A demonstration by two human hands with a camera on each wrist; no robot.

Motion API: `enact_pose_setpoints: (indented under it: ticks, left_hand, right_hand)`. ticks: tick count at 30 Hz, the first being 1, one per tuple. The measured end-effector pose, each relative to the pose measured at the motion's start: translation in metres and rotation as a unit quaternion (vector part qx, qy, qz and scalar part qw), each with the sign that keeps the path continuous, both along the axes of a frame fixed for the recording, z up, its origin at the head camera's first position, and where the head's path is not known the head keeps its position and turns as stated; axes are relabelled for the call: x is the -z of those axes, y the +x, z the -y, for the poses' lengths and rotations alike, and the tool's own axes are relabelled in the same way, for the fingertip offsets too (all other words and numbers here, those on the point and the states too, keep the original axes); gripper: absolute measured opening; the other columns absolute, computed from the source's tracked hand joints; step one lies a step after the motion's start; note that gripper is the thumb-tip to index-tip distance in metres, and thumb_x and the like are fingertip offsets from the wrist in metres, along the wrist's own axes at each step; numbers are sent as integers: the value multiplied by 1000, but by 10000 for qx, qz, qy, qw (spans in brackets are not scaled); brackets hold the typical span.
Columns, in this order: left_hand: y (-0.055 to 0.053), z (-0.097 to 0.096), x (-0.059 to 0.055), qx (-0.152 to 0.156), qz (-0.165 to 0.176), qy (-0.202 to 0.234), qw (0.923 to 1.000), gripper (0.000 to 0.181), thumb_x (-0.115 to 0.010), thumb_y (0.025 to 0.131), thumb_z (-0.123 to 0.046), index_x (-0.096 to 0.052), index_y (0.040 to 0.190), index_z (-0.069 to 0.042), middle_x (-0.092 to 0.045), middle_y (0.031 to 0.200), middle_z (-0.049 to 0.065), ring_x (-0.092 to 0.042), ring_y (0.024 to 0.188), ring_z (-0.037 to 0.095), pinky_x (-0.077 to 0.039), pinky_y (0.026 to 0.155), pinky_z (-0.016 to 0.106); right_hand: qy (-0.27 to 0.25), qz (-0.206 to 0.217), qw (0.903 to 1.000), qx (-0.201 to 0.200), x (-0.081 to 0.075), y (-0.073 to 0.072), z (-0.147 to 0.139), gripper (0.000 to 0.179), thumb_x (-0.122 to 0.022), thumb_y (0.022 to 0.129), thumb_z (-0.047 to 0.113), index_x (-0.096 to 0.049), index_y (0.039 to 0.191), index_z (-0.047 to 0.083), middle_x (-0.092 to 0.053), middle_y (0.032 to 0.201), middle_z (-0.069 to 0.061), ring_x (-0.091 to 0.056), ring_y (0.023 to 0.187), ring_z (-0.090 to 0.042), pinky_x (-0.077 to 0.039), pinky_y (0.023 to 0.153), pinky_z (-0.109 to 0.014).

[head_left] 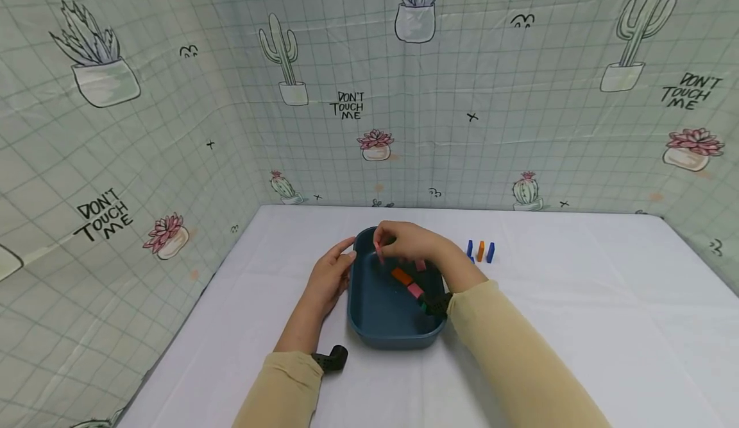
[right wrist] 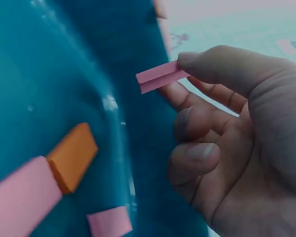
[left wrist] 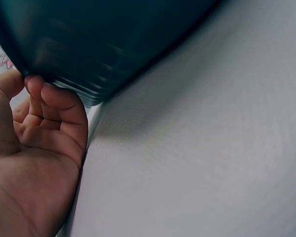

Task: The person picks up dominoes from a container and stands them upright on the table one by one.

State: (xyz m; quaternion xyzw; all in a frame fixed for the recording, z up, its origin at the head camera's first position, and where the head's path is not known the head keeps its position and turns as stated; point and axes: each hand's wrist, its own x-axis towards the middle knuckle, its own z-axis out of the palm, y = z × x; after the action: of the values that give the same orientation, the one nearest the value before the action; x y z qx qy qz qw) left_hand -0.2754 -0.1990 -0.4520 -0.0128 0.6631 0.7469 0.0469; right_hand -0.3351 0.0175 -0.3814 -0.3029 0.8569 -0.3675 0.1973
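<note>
A dark blue plastic bin (head_left: 381, 316) stands on the white table. My left hand (head_left: 329, 279) holds its left rim near the far corner, with curled fingers against the wall in the left wrist view. Over the bin's far end, my right hand (head_left: 412, 243) pinches a small pink block (right wrist: 160, 78) between thumb and fingers. Inside the bin lie an orange block (head_left: 401, 276), a pink block (head_left: 415, 291) touching it, and another pink block (head_left: 420, 265) close to the wall. A bit of green beside the right wrist is mostly hidden.
To the right of the bin, an orange block (head_left: 480, 251) and several blue blocks (head_left: 491, 252) stand on the white tablecloth (head_left: 577, 312). A patterned cloth backdrop (head_left: 462, 81) rises behind the table and along its left side.
</note>
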Motion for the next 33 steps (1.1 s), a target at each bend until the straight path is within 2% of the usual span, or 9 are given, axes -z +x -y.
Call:
enact_pose_setpoints:
  ticks: [5, 13, 23, 27, 33]
  left_hand:
    - [1, -1, -1, -13, 26, -45, 10000, 39, -60, 99, -26, -57, 138, -26, -47, 68, -5, -37, 50, 9, -32, 48, 21]
    - [3, 1, -2, -43, -44, -144, 9999, 41, -59, 99, -26, -55, 140, -24, -46, 65, -6, -35, 49, 9, -31, 48, 21]
    - [4, 2, -3, -56, 33, -40, 10000, 40, -59, 99, -25, -55, 140, -25, -50, 65, -7, -40, 52, 8, -36, 51, 21]
    - [3, 1, -3, -42, 24, -52, 10000, 38, -58, 100, -26, -56, 137, -27, -50, 67, -5, -40, 52, 10, -36, 51, 21]
    - [3, -1, -3, -23, -3, -77, 10000, 38, -59, 99, -26, -56, 137, -27, -52, 68, -5, -42, 53, 9, -37, 51, 21]
  right_hand:
    - [-298, -121, 9994, 145, -10, 3, -17, 17, -63, 96, 25, -57, 112, 19, -70, 107, 0, -52, 65, -20, -48, 62, -33]
    - [-597, -71, 9960, 659, -16, 10, -46, 19, -65, 95, 30, -58, 111, 23, -64, 114, -1, -49, 60, -22, -43, 55, -31]
    - [-876, -152, 9897, 1121, -8, 27, -90, 20, -66, 95, 30, -57, 111, 22, -62, 118, -3, -48, 58, -21, -43, 54, -32]
    - [-872, -264, 9873, 1298, -6, 34, -108, 19, -64, 96, 29, -57, 111, 20, -62, 119, -6, -55, 66, -32, -44, 55, -30]
    - [-811, -401, 9833, 1579, 0, 40, -138, 22, -64, 96, 30, -57, 114, 18, -63, 121, -8, -59, 74, -31, -48, 58, -32]
